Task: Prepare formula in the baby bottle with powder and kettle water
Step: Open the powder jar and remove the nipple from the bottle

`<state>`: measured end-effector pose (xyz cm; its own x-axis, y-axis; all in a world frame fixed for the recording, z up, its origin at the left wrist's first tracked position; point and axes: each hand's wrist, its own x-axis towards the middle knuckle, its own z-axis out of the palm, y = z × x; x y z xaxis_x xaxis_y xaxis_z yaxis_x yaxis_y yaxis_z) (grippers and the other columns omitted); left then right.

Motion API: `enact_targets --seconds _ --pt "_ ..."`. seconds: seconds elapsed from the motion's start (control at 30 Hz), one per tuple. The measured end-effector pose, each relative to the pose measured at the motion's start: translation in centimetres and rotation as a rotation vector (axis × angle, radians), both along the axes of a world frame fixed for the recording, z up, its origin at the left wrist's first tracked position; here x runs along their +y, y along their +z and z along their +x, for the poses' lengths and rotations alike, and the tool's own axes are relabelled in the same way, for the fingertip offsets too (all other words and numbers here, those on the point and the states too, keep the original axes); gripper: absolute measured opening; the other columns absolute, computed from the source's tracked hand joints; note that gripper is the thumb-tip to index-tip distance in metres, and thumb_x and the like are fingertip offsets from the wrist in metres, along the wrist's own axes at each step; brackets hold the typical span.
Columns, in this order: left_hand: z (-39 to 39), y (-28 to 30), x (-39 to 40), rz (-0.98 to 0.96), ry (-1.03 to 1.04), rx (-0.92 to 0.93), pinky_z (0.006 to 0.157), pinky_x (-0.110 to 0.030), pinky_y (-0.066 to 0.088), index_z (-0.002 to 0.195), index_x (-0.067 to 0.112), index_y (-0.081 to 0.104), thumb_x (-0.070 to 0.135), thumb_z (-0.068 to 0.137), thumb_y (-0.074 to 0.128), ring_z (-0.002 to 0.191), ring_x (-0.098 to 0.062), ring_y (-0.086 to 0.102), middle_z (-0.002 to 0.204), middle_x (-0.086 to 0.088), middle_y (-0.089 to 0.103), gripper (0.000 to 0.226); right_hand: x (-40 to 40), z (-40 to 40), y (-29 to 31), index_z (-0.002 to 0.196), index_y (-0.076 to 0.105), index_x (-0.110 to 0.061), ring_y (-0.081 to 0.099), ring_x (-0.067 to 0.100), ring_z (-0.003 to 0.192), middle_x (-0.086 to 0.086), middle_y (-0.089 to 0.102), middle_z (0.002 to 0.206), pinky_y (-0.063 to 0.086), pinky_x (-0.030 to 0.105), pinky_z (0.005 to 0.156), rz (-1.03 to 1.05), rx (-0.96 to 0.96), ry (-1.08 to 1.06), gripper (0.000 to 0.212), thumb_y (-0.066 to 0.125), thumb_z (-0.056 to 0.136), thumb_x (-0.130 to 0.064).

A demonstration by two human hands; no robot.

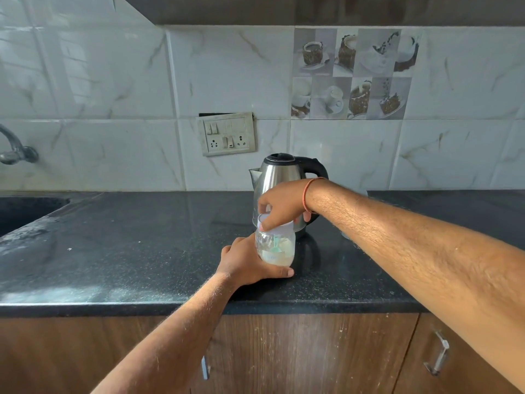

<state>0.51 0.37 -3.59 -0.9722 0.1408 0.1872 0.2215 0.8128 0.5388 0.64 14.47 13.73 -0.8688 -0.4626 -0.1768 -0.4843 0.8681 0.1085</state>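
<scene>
A clear jar [275,250] with pale powder in its lower part and a green scoop inside stands on the black countertop [142,251]. My left hand [247,263] grips its base from the left, thumb along the front. My right hand [281,206] comes from above and holds the jar's white lid [279,224] with curled fingers. Right behind stands a steel kettle [279,177] with a black lid and handle, partly hidden by my right hand. No baby bottle is in view.
A dark sink [25,211] lies at the far left under a wall tap [14,149]. A switch and socket panel [227,135] sits on the tiled wall behind. Wooden cabinet doors with metal handles [439,355] are below the counter edge.
</scene>
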Motion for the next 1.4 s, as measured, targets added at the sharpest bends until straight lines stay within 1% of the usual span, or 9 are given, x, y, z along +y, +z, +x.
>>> enact_targets --seconds 0.13,0.3,0.37,0.5,0.67,0.83,0.97,1.17,1.4 --pt "0.1 0.1 0.0 0.005 -0.001 -0.002 0.120 -0.049 0.036 0.138 0.051 0.050 0.090 0.054 0.083 0.139 -0.018 0.056 0.128 0.026 0.065 0.099 0.2 0.1 0.4 0.147 0.054 -0.043 0.060 0.018 0.121 -0.008 0.051 0.152 0.066 0.045 0.085 -0.047 -0.111 0.037 0.058 0.076 0.094 -0.036" --pt "0.1 0.1 0.1 0.004 0.013 0.006 0.119 -0.049 0.038 0.142 0.048 0.052 0.091 0.052 0.082 0.138 -0.018 0.057 0.133 0.023 0.069 0.105 0.6 -0.2 -0.1 0.159 0.046 -0.033 0.063 0.024 0.125 -0.002 0.054 0.155 0.049 0.025 0.062 -0.021 0.036 0.015 0.070 0.066 0.099 -0.062" --pt "0.0 0.0 0.0 -0.004 0.012 0.002 0.118 -0.049 0.037 0.139 0.049 0.052 0.092 0.052 0.082 0.138 -0.018 0.057 0.131 0.024 0.070 0.102 0.7 -0.5 -0.2 0.152 0.055 -0.034 0.061 0.020 0.120 -0.006 0.056 0.150 0.064 0.036 0.077 -0.047 -0.003 0.023 0.058 0.070 0.098 -0.049" --pt "0.3 0.2 0.1 0.010 0.020 0.002 0.119 -0.047 0.034 0.139 0.048 0.053 0.088 0.054 0.085 0.139 -0.017 0.054 0.132 0.023 0.069 0.099 1.0 -0.9 0.2 0.159 0.043 -0.041 0.056 0.016 0.131 -0.015 0.053 0.149 0.053 0.042 0.109 -0.096 -0.088 0.071 0.078 0.082 0.090 -0.039" --pt "0.3 0.2 0.1 0.011 0.017 0.000 0.118 -0.048 0.036 0.138 0.050 0.053 0.090 0.052 0.083 0.136 -0.017 0.056 0.129 0.024 0.070 0.100 1.1 -0.8 -0.2 0.162 0.036 -0.045 0.065 0.023 0.120 -0.013 0.047 0.131 0.062 0.034 0.074 -0.094 -0.006 -0.001 0.079 0.071 0.094 -0.063" --pt "0.3 0.1 0.1 0.013 0.016 0.003 0.119 -0.048 0.035 0.136 0.050 0.054 0.091 0.051 0.082 0.137 -0.016 0.056 0.129 0.025 0.070 0.098 1.1 -1.4 0.1 0.155 0.046 -0.045 0.059 0.016 0.122 -0.017 0.057 0.145 0.058 0.048 0.103 -0.128 -0.088 0.055 0.077 0.081 0.087 -0.037" --pt "0.4 0.2 0.1 0.014 0.014 0.001 0.119 -0.048 0.037 0.141 0.048 0.052 0.090 0.054 0.083 0.137 -0.018 0.057 0.132 0.022 0.070 0.101 1.1 -0.8 0.0 0.161 0.036 -0.045 0.064 0.024 0.123 -0.012 0.050 0.135 0.065 0.039 0.082 -0.119 -0.005 0.015 0.082 0.075 0.091 -0.063" --pt "0.3 0.2 0.1 0.014 0.010 -0.010 0.121 -0.050 0.035 0.139 0.049 0.053 0.092 0.052 0.081 0.138 -0.018 0.056 0.133 0.022 0.069 0.102 1.0 -1.5 -0.1 0.153 0.048 -0.045 0.060 0.013 0.120 -0.021 0.059 0.140 0.059 0.050 0.102 -0.146 -0.089 0.074 0.079 0.080 0.081 -0.040" --pt "0.2 0.2 0.1 0.017 0.004 -0.005 0.121 -0.051 0.036 0.138 0.050 0.053 0.092 0.051 0.081 0.137 -0.018 0.056 0.130 0.024 0.069 0.101 1.3 -1.7 -0.6 0.156 0.045 -0.043 0.062 0.021 0.117 -0.015 0.052 0.133 0.064 0.035 0.074 -0.153 -0.019 0.029 0.069 0.073 0.095 -0.053"
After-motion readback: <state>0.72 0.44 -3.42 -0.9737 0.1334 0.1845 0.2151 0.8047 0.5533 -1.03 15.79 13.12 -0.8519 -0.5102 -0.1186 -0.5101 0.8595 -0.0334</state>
